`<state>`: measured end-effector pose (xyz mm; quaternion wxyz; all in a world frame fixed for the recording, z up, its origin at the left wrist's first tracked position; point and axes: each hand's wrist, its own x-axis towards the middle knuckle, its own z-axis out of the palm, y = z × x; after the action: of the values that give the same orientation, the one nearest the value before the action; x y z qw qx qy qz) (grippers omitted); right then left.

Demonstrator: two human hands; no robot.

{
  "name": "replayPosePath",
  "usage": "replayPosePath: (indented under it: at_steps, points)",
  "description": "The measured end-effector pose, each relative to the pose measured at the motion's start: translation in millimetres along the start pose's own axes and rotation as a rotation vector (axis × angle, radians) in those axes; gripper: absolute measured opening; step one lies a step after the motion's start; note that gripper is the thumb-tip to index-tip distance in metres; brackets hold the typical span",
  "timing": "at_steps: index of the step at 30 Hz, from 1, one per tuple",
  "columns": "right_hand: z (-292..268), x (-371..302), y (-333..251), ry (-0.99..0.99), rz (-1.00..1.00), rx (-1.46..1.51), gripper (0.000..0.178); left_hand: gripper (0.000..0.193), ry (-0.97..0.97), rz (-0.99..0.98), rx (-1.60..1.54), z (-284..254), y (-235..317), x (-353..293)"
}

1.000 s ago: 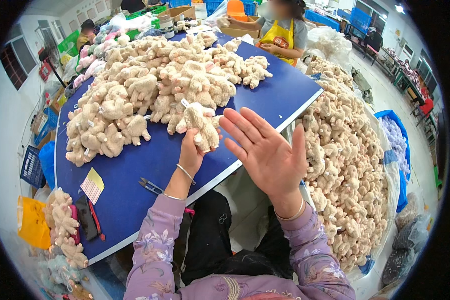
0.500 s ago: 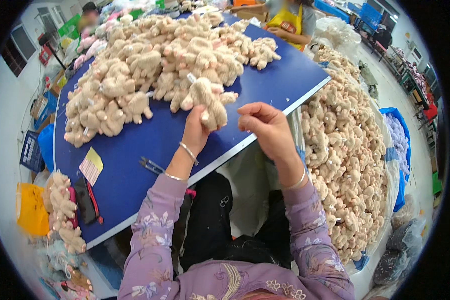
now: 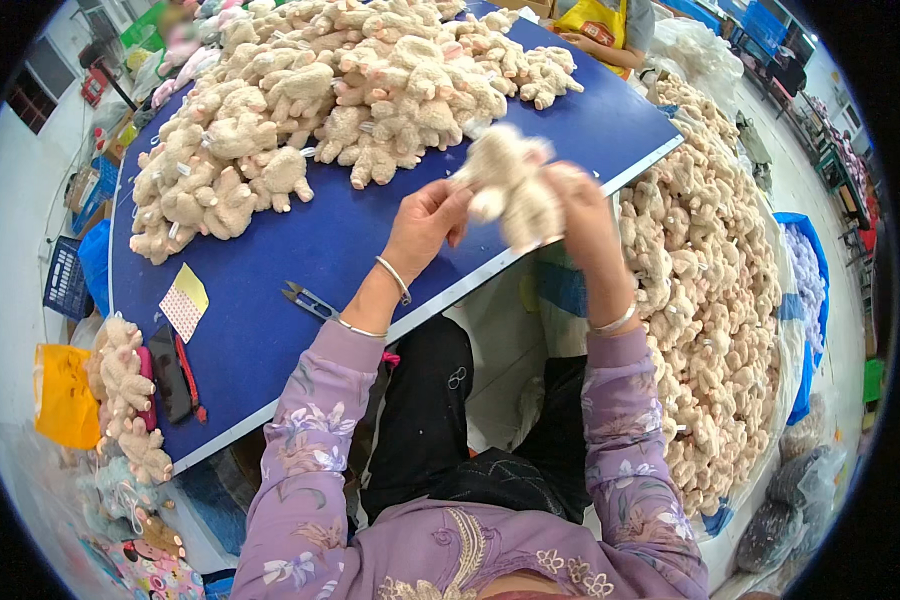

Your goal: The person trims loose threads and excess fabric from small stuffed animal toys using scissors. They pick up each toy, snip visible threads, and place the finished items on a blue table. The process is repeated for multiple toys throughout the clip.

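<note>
A cream plush toy point(image 3: 515, 185) with pink patches hangs over the front edge of the blue table, smeared by motion. Gripping its right side is my right hand point(image 3: 582, 215), its fingertips partly hidden behind the toy. My left hand point(image 3: 422, 228) is closed just left of the toy, thumb and fingers pressed together. Whether it pinches a bit of the toy or something small cannot be made out. A large heap of similar plush toys point(image 3: 395, 110) covers the far part of the table. Thread snips point(image 3: 312, 300) lie near my left wrist.
A big sack of plush toys point(image 3: 705, 330) stands at my right, a blue bag of lilac pieces point(image 3: 802, 275) beyond it. On the table's left lie a paper sheet point(image 3: 184, 303) and a dark phone-like object point(image 3: 172, 385). A person in a yellow apron point(image 3: 595, 25) stands at the far side.
The plush toy has moved right, from my left hand's grip into my right hand's. My right hand has risen to it. The view has shifted slightly, with the heap now higher in the picture.
</note>
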<state>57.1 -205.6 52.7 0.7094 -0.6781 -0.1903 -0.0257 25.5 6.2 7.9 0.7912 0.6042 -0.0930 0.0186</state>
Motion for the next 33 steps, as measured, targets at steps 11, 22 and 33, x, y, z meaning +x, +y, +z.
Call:
replayPosePath:
  at_steps: [11,22,33]
  points:
    - [5,5,24,-0.149,0.338,0.101,0.030,0.040,0.588,0.149,1.412,-78,0,39]
    - [32,4,37,-0.237,0.236,0.114,0.049,0.034,-0.024,-0.126,-0.265,-20,6,0]
    - [34,-3,30,-0.216,0.122,-0.003,0.020,0.033,0.093,-0.006,-0.130,-8,-4,5]
